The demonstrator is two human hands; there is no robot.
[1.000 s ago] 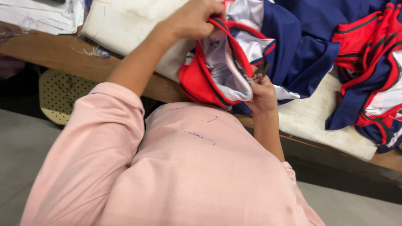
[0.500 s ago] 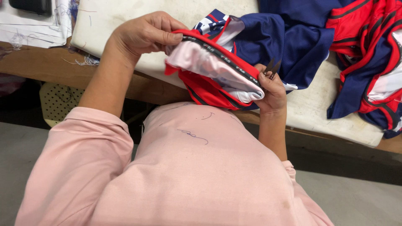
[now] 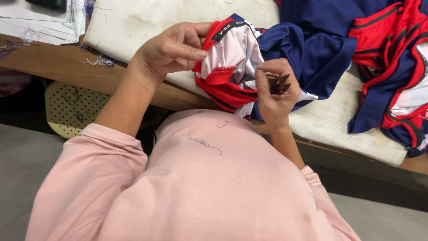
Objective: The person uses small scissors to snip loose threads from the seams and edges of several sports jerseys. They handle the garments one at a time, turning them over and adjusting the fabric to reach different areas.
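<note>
My left hand (image 3: 171, 51) grips a fold of a red, white and navy sports jersey (image 3: 232, 67) near its black-banded collar, thumb pressed on the white fabric. My right hand (image 3: 274, 91) is closed around small dark thread snips (image 3: 281, 84), whose pointed blades stick out beside the jersey's edge. The jersey's navy body (image 3: 312, 53) trails over the white padded table top (image 3: 147, 22). My pink long-sleeved top (image 3: 214, 178) fills the lower view, with loose blue threads lying on it.
More red and navy jerseys (image 3: 392, 67) are heaped at the right on the padding. Papers (image 3: 40, 22) and loose threads lie at the far left on the brown wooden table edge (image 3: 53, 62). A cream perforated stool seat (image 3: 71, 109) stands below the table.
My left hand has come down and turned the jersey, now showing its white inside and collar. My right hand has shifted to the jersey's edge, with the snips' blades now in view.
</note>
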